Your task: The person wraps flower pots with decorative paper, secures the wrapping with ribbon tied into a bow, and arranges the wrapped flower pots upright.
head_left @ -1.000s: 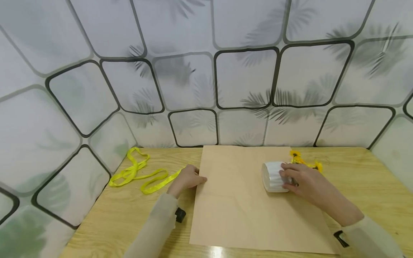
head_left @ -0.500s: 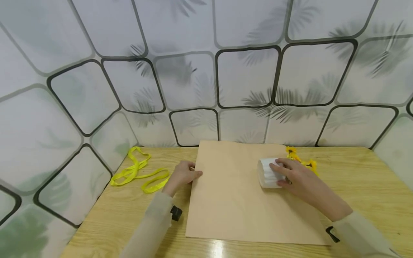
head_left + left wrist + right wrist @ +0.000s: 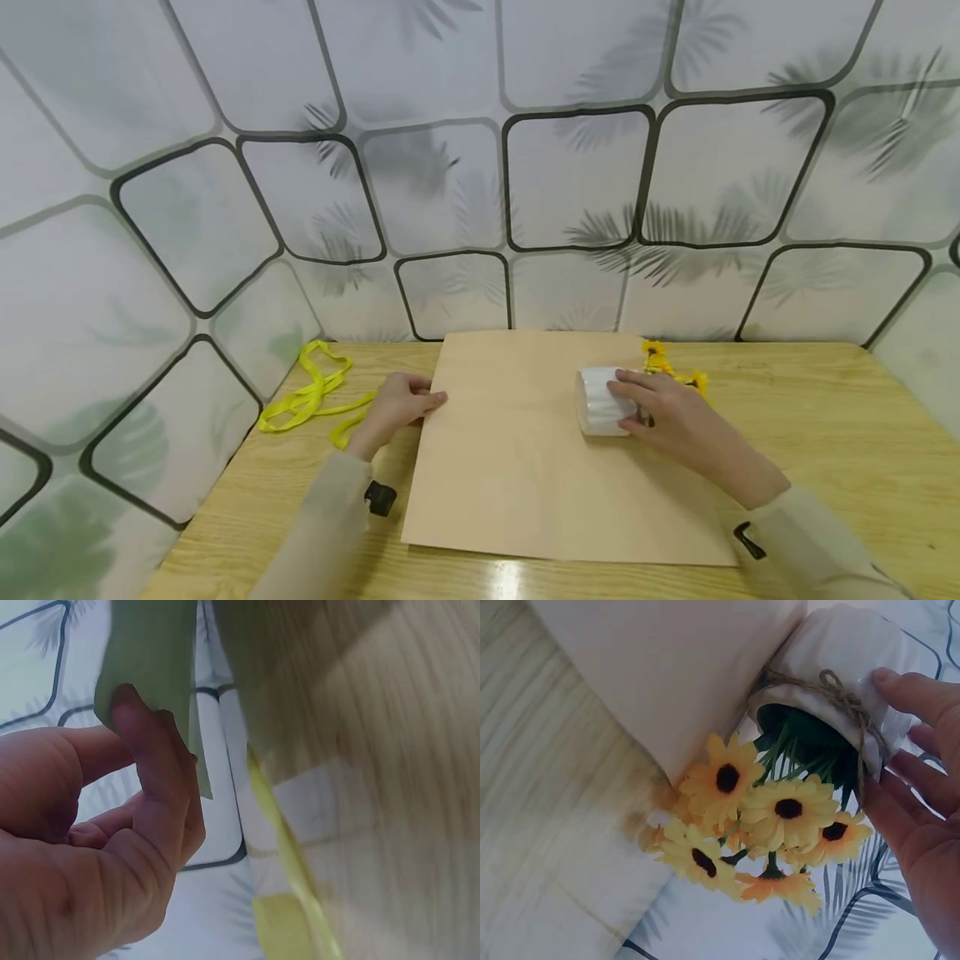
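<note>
A large sheet of tan paper point(image 3: 510, 475) spans the middle of the table. My left hand point(image 3: 396, 408) pinches its left edge, thumb on top and fingers beneath; the left wrist view shows the paper point(image 3: 150, 660) raised off the wood there. On the sheet's right half, a ribbed white flowerpot point(image 3: 596, 404) lies on its side. My right hand point(image 3: 671, 417) grips the pot from the right, thumb and fingers spread around it. Yellow artificial flowers point(image 3: 787, 810) with dark centres stick out of the pot's mouth, below a twine bow point(image 3: 847, 701); the palm hides part of the pot.
A yellow ribbon point(image 3: 303, 404) lies in loose loops on the wooden table point(image 3: 840, 450), left of my left hand, one end passing behind that hand. Behind the table's far edge hangs a patterned curtain point(image 3: 577, 183), which also closes off the left side.
Both hands have shifted left together, carrying the paper and the flowerpot along. The paper's left edge now overlaps more of the ribbon's side of the table. Both grips stay the same.
</note>
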Available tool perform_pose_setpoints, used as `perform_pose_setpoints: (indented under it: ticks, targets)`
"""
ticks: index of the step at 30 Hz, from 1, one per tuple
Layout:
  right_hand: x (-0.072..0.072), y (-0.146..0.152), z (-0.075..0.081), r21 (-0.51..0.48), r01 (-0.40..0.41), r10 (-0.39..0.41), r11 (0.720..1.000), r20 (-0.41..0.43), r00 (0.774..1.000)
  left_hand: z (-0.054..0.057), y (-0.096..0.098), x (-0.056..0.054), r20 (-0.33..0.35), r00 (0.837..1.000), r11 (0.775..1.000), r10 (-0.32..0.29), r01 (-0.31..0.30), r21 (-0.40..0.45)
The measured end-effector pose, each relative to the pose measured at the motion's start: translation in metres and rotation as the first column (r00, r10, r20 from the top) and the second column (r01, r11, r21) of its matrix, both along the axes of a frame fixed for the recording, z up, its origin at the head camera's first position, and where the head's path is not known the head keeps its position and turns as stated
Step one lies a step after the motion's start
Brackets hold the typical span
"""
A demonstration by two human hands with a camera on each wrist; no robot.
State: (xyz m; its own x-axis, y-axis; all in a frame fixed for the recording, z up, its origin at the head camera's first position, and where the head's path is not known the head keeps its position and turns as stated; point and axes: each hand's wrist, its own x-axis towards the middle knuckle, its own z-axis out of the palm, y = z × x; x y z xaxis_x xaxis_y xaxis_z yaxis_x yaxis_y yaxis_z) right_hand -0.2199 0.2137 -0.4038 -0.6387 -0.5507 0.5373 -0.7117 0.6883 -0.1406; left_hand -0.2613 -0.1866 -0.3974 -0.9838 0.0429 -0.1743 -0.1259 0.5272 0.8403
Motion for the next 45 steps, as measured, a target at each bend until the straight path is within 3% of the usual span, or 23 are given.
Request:
perform_pose_setpoints:
  ticks: [6,11,14,19,29,41,45]
  targets:
    - [-0.001,-0.011,0.004,0.015,-0.025,0.024,1.0,0.033,0.999,0.013,-0.012,0.002,-0.009,0.999,0.999,0.043,-0.043,0.008]
    - [-0.002,-0.018,0.004,0.008,-0.064,0.064,0.998,0.003,0.998,0.029,-0.012,0.004,0.006,0.996,0.985,0.091,-0.091,0.148]
    - [-0.002,-0.019,0.004,-0.008,-0.069,0.069,0.998,0.002,0.998,0.038,-0.006,0.005,-0.005,0.996,0.97,0.089,-0.086,0.229]
    - [-0.004,-0.021,0.003,-0.005,-0.062,0.062,0.998,-0.009,0.998,0.053,0.012,0.006,-0.028,0.997,0.939,0.078,-0.064,0.339]
    - [-0.003,-0.021,0.005,0.004,-0.045,0.045,0.999,-0.029,0.999,0.079,0.058,0.011,-0.06,0.997,0.853,0.058,-0.019,0.522]
    - [-0.003,-0.02,0.005,0.014,-0.039,0.039,0.999,-0.037,0.999,0.087,0.101,0.01,-0.075,0.997,0.769,0.026,0.029,0.639]
    - [-0.003,-0.02,0.006,0.023,-0.031,0.031,0.999,-0.034,0.999,0.089,0.114,0.01,-0.088,0.996,0.76,0.01,0.05,0.647]
